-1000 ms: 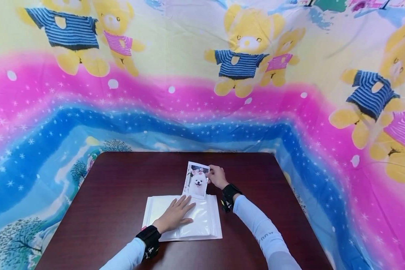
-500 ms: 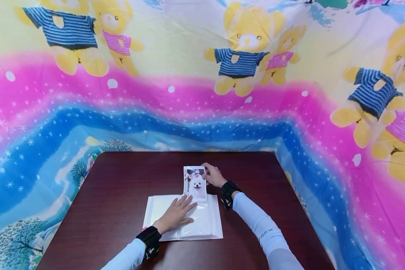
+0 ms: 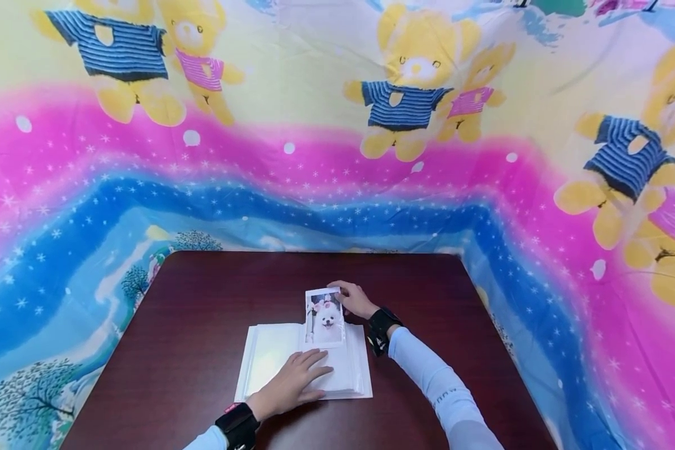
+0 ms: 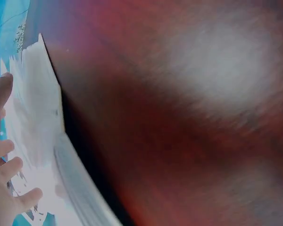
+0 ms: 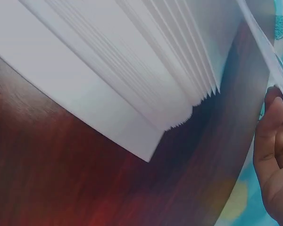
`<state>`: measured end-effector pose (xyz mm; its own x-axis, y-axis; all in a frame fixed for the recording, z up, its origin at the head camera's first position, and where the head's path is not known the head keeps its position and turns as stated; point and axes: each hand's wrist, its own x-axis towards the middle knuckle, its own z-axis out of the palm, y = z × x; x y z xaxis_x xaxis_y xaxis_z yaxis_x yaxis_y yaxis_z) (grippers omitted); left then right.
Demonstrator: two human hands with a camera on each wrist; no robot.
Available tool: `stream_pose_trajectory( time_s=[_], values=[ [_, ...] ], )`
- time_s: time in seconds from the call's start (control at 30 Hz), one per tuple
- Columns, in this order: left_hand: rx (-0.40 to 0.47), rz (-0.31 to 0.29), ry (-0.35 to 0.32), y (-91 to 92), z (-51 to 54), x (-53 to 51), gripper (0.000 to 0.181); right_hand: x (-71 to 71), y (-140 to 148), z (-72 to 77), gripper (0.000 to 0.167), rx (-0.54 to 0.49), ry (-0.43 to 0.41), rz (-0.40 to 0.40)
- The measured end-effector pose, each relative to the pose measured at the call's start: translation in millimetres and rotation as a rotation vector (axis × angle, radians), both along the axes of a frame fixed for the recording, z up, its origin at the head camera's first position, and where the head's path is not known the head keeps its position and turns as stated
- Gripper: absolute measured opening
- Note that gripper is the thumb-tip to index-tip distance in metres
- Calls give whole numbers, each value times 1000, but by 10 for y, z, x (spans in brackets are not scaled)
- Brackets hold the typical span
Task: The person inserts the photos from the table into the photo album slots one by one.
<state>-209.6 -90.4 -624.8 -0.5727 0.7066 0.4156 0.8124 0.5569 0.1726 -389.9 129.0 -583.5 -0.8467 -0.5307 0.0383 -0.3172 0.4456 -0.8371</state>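
Observation:
A photo album (image 3: 270, 350) with white pages lies spread on the table. My right hand (image 3: 357, 301) pinches a photo print of a fluffy white dog (image 3: 325, 319) by its upper right edge. The print's lower part overlaps the top of the right-hand page; whether it is inside the page's sleeve I cannot tell. Below the print, my left hand (image 3: 288, 382) is over the lower middle of the album, fingers spread and slightly bent. In the left wrist view its fingers are above the bright pages. The right wrist view shows the album's stacked page edges (image 5: 179, 70) beside the right hand.
The album sits toward the near side of a dark reddish-brown table (image 3: 214, 287). A cloth printed with teddy bears (image 3: 292, 187) hangs behind the table and along its sides. Each wrist wears a black band (image 3: 384, 328).
The photo has come down toward the album, straightening and then tilting slightly, with my right hand following. My left hand has slid toward the near edge of the pages.

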Motion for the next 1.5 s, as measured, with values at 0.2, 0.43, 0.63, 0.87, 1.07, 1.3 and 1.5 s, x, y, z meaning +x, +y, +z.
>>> stream_pose_trajectory(
  time_s=[0.2,0.43,0.63,0.87,1.07,1.3,1.5],
  values=[
    [57,-8,6,-46,-41,38,51,74,2,-67,31,-15,-43,60],
    [113,-25,71,-53,-103,0,48,142,3,-137,30,41,-76,75],
    [143,-54,81,-62,-158,-6,45,302,-2,-122,35,95,-104,79],
    [210,54,72,-131,-198,56,47,392,98,-250,28,153,11,170],
    [410,451,205,-499,-201,147,32,618,264,-278,44,289,78,163],
    [519,912,-141,-853,-117,248,34,793,414,-375,65,481,94,109],
    [530,926,-470,-923,-43,226,45,879,394,-475,66,449,149,82]
  ],
)
